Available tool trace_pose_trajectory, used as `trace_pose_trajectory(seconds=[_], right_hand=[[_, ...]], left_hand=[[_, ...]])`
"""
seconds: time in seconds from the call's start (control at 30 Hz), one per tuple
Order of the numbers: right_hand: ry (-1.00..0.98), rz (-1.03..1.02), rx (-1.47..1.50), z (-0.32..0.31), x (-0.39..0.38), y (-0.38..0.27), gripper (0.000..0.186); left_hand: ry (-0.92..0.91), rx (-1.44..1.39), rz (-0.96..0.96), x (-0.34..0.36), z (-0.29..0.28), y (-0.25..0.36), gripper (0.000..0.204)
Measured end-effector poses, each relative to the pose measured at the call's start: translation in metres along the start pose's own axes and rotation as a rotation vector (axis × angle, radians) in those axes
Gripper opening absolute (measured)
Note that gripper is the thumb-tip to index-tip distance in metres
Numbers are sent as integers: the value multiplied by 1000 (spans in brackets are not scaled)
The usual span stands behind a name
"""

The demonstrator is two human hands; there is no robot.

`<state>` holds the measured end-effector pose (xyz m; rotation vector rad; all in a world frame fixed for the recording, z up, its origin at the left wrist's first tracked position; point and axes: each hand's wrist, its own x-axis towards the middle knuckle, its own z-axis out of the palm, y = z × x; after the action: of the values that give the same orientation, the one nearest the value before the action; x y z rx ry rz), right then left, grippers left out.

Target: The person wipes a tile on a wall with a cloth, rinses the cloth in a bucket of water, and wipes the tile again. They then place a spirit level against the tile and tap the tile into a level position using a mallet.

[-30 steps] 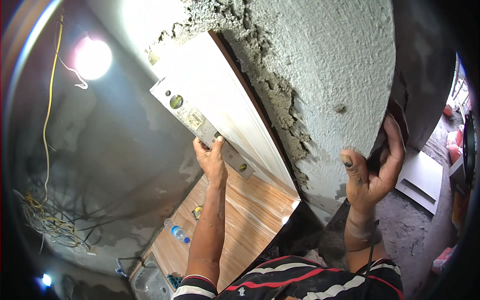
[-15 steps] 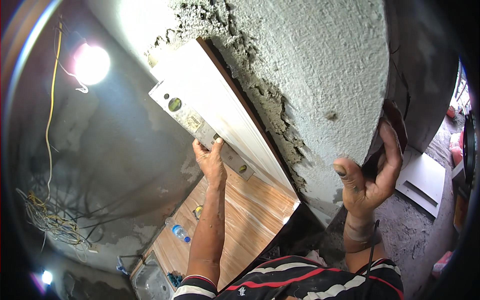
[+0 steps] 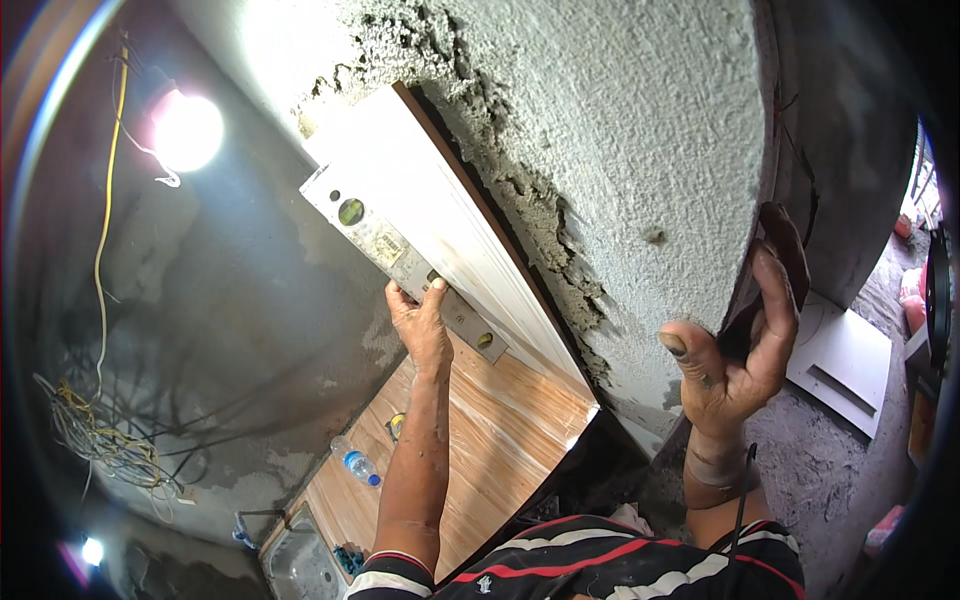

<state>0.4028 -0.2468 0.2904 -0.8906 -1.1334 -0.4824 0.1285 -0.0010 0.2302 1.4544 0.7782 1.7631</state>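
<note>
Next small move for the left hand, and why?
I'd perhaps have the left hand slide its thumb slightly clear of the middle window of the level: the thumb tip sits right at that window, while the round window near the upper end is uncovered. The level lies along the white panel.

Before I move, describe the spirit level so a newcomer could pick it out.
Start at the wood-grain counter; above it in the picture is a white, brown-edged panel. Along the panel's left side, the left hand holds the spirit level, a long grey bar set apart by its green vials.
</note>
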Motion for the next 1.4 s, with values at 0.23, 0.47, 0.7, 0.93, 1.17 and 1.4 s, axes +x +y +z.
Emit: trace_pose_trajectory(seconds=[0.23,0.47,0.7,0.93,1.17,1.4], right_hand=[[-14,9,-31,-1,-2,0,86],[14,-10,-30,0,-4,5,87],[20,24,-28,1,-2,-1,87],[21,17,-40,2,-2,-2,87],[37,60,-30,1,-3,-2,84],[34,8,-36,1,-6,4,85]], left_hand=[[5,-16,7,1,2,0,48],[-8,-18,11,1,2,1,47],[-21,35,-15,1,-4,3,46],[-8,9,15,-3,1,2,43],[-3,6,32,-6,3,3,42],[-7,-34,44,-6,1,2,42]])
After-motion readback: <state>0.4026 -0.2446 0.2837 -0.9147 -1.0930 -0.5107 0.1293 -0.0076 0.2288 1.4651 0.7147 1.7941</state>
